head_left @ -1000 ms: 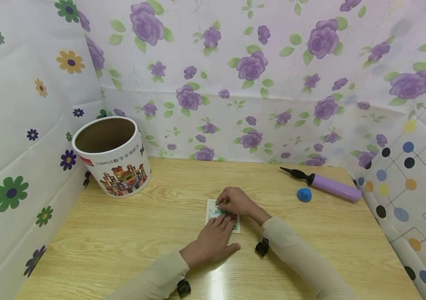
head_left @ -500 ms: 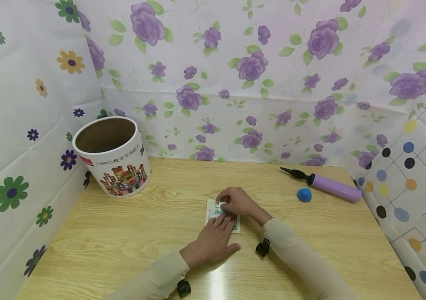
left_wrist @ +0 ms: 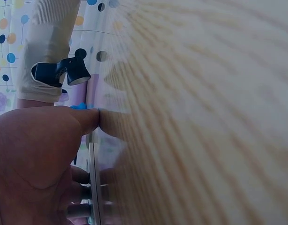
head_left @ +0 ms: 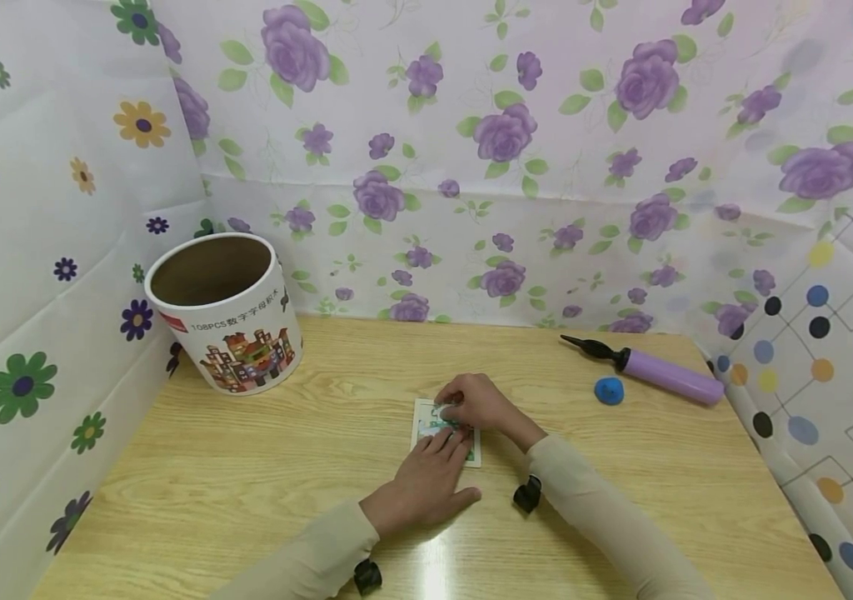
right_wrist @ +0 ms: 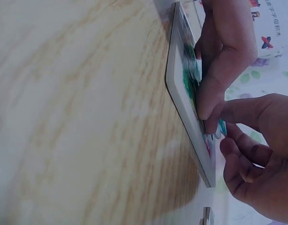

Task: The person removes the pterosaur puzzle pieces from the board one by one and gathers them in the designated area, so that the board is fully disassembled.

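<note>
A small jigsaw puzzle in a flat tray with a pale border (head_left: 416,421) lies on the table, its coloured picture partly covered by both hands. My left hand (head_left: 430,483) rests across its near part, fingers extended and thumb out to the side on the tabletop. Over the far right part is my right hand (head_left: 477,403), its thumb and fingers bent together. In the right wrist view these fingers pinch a small teal puzzle piece (right_wrist: 222,127) right at the picture's surface. The left wrist view shows the left thumb (left_wrist: 90,119) and the tray's thin edge (left_wrist: 94,183).
A large white printed bucket (head_left: 246,333) stands at the back left. A purple hand pump (head_left: 670,375) with a black nozzle and a blue lump (head_left: 610,390) lie at the back right. Small flat pieces (right_wrist: 207,215) show beyond the tray in the right wrist view. Patterned cloth surrounds the table.
My right hand's fingertips have shifted slightly right over the picture, showing more of its upper part. The left hand and tray have stayed in place.
</note>
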A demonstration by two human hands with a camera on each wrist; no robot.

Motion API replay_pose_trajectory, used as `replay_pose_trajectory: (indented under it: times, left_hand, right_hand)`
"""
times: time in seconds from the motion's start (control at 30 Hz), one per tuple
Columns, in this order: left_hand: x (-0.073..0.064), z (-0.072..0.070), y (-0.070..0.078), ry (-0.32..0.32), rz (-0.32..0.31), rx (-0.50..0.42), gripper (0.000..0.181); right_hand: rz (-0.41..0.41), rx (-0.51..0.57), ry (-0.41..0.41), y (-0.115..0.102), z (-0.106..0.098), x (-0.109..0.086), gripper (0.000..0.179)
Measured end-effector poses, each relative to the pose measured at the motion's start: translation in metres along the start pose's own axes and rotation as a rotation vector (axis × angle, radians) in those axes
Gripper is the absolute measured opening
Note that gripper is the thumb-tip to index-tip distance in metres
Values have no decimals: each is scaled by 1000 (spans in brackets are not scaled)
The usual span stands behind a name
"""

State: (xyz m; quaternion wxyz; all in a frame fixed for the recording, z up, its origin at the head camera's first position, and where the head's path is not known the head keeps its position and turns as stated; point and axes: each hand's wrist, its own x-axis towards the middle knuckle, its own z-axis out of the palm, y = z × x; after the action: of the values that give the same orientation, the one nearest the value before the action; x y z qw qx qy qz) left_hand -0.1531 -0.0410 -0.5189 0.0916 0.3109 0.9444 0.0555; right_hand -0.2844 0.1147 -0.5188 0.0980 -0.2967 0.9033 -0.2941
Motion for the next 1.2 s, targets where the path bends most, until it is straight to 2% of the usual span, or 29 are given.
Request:
replay_pose_trajectory:
  times: [0.17,0.43,0.6,0.8,1.07,1.2]
  left_hand:
    - [0,-1,0,3,1,1,81]
    - [0,0,0,1,-1,-10,80]
    - [1,0,0,2,-3,-10,80]
    - [1,1,0,5,-2,-13,80]
    - [2,4,0,19,9,11,81]
    - [2,5,-1,28,10,-1,80]
  right_hand:
    - [-37,13,-11,-1,-3,-2,20]
    - [-28,-3,-5,0,-4,-6,21]
    - [10,60,22,-3,-6,-8,18]
    - [45,84,46,-5,-10,-11,17]
    - [13,48,91,11,-26,-22,17]
    - [33,54,104,18,-37,-33,16]
